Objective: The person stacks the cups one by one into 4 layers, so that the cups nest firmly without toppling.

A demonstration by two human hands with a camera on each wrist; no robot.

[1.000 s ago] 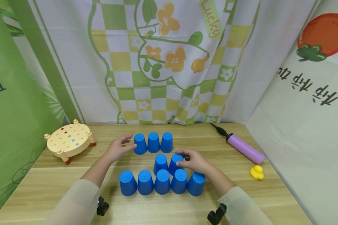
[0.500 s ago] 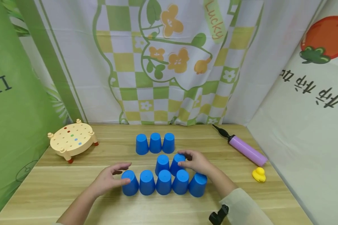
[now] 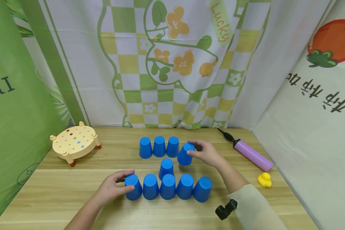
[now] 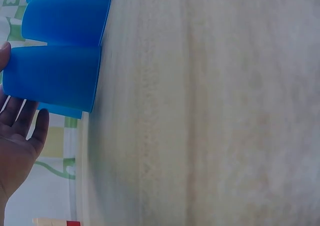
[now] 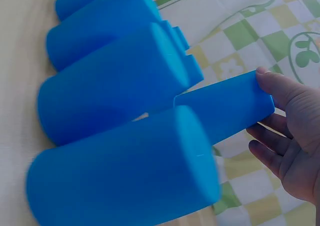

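Upside-down blue cups stand on the wooden table. My right hand [image 3: 209, 155] pinches one blue cup [image 3: 185, 155] near its base, thumb in front; the cup tilts and hangs off the table, just right of the back row of three cups [image 3: 159, 147]. In the right wrist view, the held cup [image 5: 225, 105] shows between thumb and fingers [image 5: 270, 138]. My left hand [image 3: 112, 187] holds the leftmost cup [image 3: 133, 188] of the front row, thumb before it, fingers behind; that cup [image 4: 52, 78] stands on the table in the left wrist view. A single cup [image 3: 166, 168] stands between the rows.
Several more cups [image 3: 185, 187] fill the front row, close side by side. A cream round pegged board [image 3: 74, 142] lies at the far left. On the right are a purple hand pump [image 3: 251, 155] and a yellow toy duck [image 3: 265, 180]. A printed curtain [image 3: 161, 105] hangs behind.
My right hand has lifted the right cup of the middle pair and carried it back beside the rear row. My left hand came from the back row to the front row's leftmost cup.
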